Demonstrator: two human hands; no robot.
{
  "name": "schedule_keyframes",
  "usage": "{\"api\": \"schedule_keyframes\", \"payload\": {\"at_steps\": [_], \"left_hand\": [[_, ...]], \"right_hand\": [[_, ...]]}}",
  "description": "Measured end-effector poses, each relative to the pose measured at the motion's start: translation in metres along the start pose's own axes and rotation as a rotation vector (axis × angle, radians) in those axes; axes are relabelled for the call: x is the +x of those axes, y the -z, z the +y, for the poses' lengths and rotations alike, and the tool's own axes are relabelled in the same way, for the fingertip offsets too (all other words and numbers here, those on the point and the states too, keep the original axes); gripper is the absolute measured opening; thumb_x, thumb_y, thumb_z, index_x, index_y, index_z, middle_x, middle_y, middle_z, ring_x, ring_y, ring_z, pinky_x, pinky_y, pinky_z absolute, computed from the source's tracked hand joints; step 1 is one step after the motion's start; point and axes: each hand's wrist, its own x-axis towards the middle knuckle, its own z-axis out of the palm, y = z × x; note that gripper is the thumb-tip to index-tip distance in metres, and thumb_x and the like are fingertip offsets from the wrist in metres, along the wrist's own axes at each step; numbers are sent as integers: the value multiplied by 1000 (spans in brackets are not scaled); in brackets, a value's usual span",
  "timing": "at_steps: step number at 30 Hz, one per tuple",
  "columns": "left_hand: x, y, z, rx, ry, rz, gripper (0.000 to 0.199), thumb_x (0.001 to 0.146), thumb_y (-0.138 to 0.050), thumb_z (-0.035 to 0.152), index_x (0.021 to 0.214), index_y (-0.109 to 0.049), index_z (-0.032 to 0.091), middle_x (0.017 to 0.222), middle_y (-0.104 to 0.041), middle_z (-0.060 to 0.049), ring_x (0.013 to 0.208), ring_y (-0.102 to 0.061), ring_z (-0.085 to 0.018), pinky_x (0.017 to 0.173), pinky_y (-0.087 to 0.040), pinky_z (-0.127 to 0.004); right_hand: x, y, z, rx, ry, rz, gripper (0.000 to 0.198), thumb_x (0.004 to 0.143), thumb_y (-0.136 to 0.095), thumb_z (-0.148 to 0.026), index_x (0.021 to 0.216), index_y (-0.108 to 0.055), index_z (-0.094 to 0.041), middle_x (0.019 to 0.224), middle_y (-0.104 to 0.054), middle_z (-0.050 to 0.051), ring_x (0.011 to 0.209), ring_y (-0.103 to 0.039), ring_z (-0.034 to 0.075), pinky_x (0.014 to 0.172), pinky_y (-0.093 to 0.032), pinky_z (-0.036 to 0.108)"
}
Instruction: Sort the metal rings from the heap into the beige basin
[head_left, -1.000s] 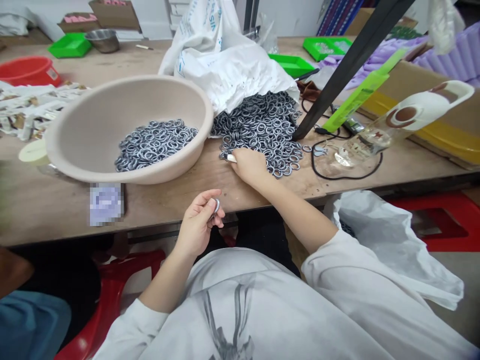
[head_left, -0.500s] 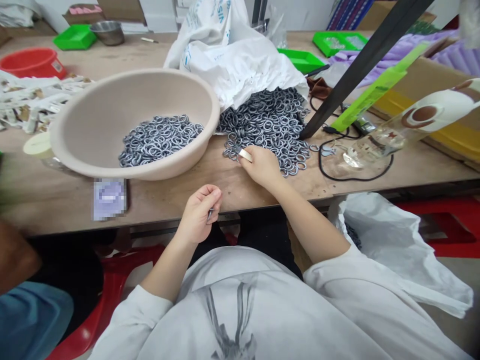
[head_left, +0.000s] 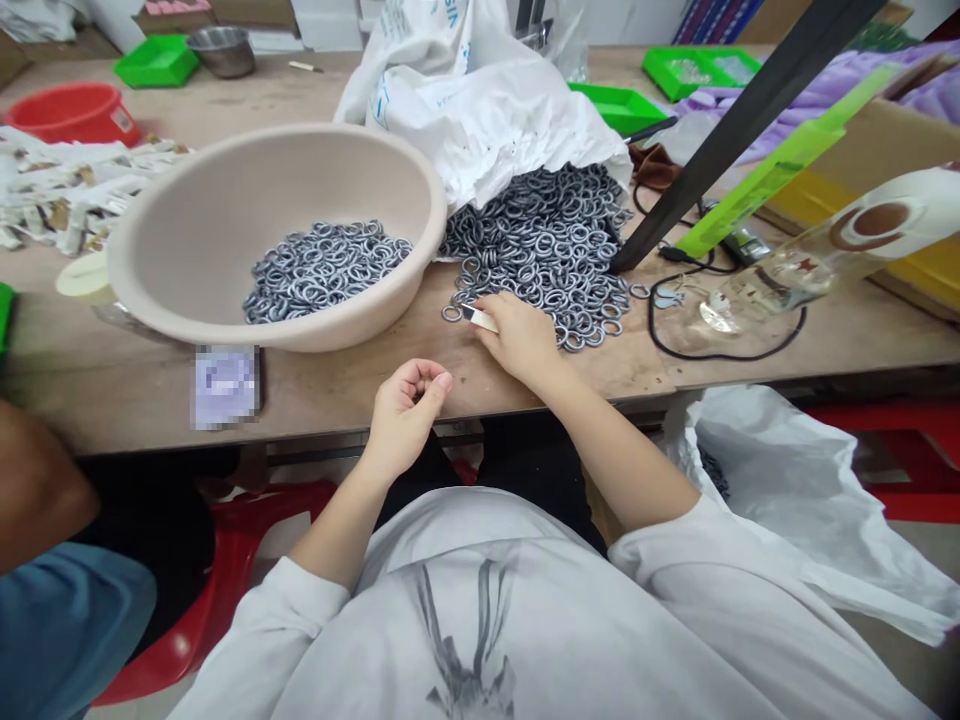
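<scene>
My right hand [head_left: 517, 338] is closed round a small knife [head_left: 481, 318] with a pale handle and a dark tip pointing left. It rests at the near edge of a heap of grey metal-looking rings [head_left: 559, 240] that spills from a white sack [head_left: 495, 120]. One loose ring [head_left: 451, 313] lies by the knife tip. My left hand [head_left: 405, 415] hovers over the table's front edge, thumb and fingers curled together; whatever they hold is hidden. Beyond it stands a large beige basin [head_left: 277, 335] with a pile of similar rings [head_left: 330, 270] inside.
A dark slanted post [head_left: 720, 150] rises right of the heap, near a clear bottle [head_left: 780, 270] and a black cable [head_left: 720, 357]. A purple box-like item [head_left: 225, 388] lies before the basin. An open white bag [head_left: 780, 450] hangs below the table at right. Another person's arm [head_left: 37, 490] is at left.
My right hand and the knife have shifted slightly left and nearer, away from the ring heap. My left hand has turned a little; the grey ring edge seen under its fingers no longer shows.
</scene>
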Motion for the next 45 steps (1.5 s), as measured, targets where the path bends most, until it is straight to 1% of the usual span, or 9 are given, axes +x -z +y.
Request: {"api": "schedule_keyframes", "payload": {"at_steps": [4, 10, 13, 15, 19, 25, 31, 36, 45], "left_hand": [[-6, -2, -3, -35, 12, -4, 27, 85, -69, 43, 83, -62, 16, 57, -47, 5, 50, -36, -7, 48, -28, -19], [-8, 6, -4, 5, -1, 103, 28, 84, -70, 43, 84, -62, 16, 58, -48, 5, 50, -36, -7, 49, -29, -20], [-7, 9, -3, 105, 2, 99, 29, 88, -65, 46, 88, -63, 17, 61, -51, 4, 55, -42, -9, 53, -34, -21], [-8, 6, -2, 138, -1, 36, 34, 93, -56, 50, 93, -64, 18, 62, -53, 3, 57, -46, -10, 56, -37, -23], [-10, -6, 1, 35, -27, -59, 39, 96, -49, 56, 92, -62, 19, 62, -55, 2, 59, -49, -11, 58, -39, -24], [-14, -13, 6, -269, 89, -87, 41, 85, -66, 57, 78, -56, 18, 58, -50, 4, 51, -42, -7, 49, -33, -20], [-21, -23, 13, -446, 287, -80, 47, 76, -73, 61, 75, -54, 18, 55, -48, 5, 43, -34, -5, 40, -22, -18], [-21, -30, 14, -470, 306, -68, 50, 77, -71, 61, 67, -47, 19, 48, -44, 5, 39, -27, -5, 37, -17, -18], [-20, -32, 18, -535, 345, 27, 53, 69, -79, 60, 65, -45, 19, 47, -43, 7, 41, -33, -4, 38, -22, -16]], "right_hand": [[16, -1, -17, -30, 69, -57, 31, 97, -54, -36, 120, -67, -21, 123, -65, 13, 97, -67, 29, 77, -48, 37], [10, -5, -18, 115, -14, -84, 22, 96, -51, -23, 110, -66, -14, 114, -67, 17, 98, -65, 28, 81, -47, 38], [-21, -4, -17, 609, -15, -62, 12, 95, -54, -26, 91, -62, -17, 86, -64, 6, 81, -60, 19, 74, -45, 31], [-45, -3, -24, 1092, -24, -183, 22, 96, -52, -40, 87, -57, -20, 65, -51, -3, 61, -50, 14, 62, -42, 27], [-79, -1, -43, 1554, -78, -214, 36, 86, -65, -55, 84, -52, -21, 66, -53, -4, 62, -52, 12, 64, -45, 26], [-87, 3, -45, 1340, 0, 23, 27, 89, -63, -37, 112, -59, -22, 93, -64, 2, 76, -60, 13, 72, -51, 29], [-80, -3, -45, 1067, 118, 189, 20, 78, -63, -28, 97, -62, -21, 85, -64, 3, 80, -61, 19, 76, -51, 34], [-80, -6, -40, 1215, -36, 34, 25, 93, -52, -46, 89, -57, -22, 70, -61, -2, 62, -57, 14, 63, -45, 28], [-96, 17, -35, 666, 197, -11, 43, 101, -40, -45, 73, -61, -19, 69, -64, 3, 63, -56, 13, 65, -37, 27]]}}
